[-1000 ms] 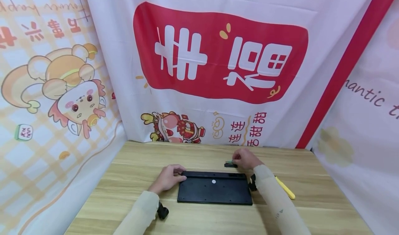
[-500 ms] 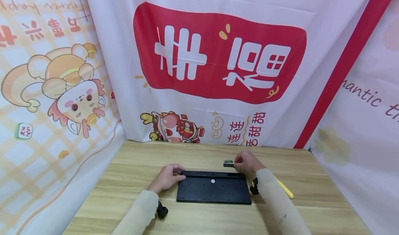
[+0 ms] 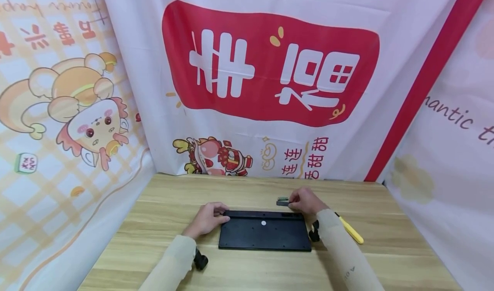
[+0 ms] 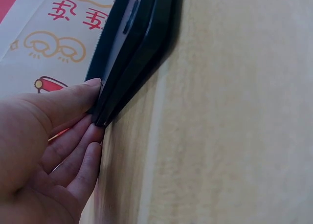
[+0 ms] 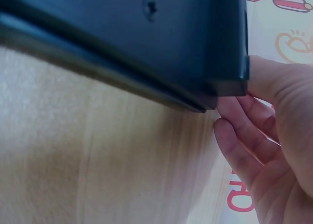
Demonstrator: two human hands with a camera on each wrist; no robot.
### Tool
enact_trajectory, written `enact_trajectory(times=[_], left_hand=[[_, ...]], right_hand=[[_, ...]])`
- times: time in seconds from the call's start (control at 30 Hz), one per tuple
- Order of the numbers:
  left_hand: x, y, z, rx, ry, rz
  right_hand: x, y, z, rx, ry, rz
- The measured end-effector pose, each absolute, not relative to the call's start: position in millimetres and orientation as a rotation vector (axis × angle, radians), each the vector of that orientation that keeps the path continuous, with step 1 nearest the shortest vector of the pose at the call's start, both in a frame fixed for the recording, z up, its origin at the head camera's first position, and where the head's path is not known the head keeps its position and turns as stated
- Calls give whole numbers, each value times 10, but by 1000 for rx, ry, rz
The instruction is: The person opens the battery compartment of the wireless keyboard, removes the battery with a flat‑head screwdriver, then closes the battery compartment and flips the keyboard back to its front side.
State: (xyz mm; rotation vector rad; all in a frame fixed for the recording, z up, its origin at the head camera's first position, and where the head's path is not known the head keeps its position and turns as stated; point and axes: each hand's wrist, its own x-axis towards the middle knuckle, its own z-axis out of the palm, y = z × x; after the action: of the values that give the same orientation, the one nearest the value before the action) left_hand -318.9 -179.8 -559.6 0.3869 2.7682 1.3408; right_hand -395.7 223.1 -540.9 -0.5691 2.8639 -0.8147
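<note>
A black keyboard (image 3: 264,236) lies face down on the wooden table, with screws and a round white sticker on its back. At the right end of its raised rear bar is an uncovered battery slot (image 3: 292,215). My left hand (image 3: 209,219) grips its far left corner, thumb on top and fingers against the edge, as the left wrist view shows. Beyond the far right corner, my right hand (image 3: 306,201) pinches a small black battery cover (image 3: 282,203); the right wrist view hides it behind the keyboard. Just behind the cover lie green batteries (image 3: 283,198).
A screwdriver with a yellow handle (image 3: 353,232) lies to the right, partly behind the right sleeve (image 3: 339,244). Printed cloth (image 3: 270,68) hangs along the table's back edge and both sides. Each wrist wears a black camera strap.
My right hand has moved from the batteries to the black cover and now pinches its right end, which looks slightly tipped. The left hand stays on the keyboard's corner.
</note>
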Motion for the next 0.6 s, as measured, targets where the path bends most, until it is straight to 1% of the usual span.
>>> enact_trajectory(times=[0.3,0.47,0.6], left_hand=[[-3171,-1784,-5599,385,2768,1345],[-3182,-1780,-5609,373,2773,1333],[-3195,-1784,-5602,358,2775,1324]], right_hand=[[-3914,2306,-5389,-665,2817,-916],[-3852,2351,-5287,-627,2754,-955],[-3808,2392,-5179,-667,2741,-951]])
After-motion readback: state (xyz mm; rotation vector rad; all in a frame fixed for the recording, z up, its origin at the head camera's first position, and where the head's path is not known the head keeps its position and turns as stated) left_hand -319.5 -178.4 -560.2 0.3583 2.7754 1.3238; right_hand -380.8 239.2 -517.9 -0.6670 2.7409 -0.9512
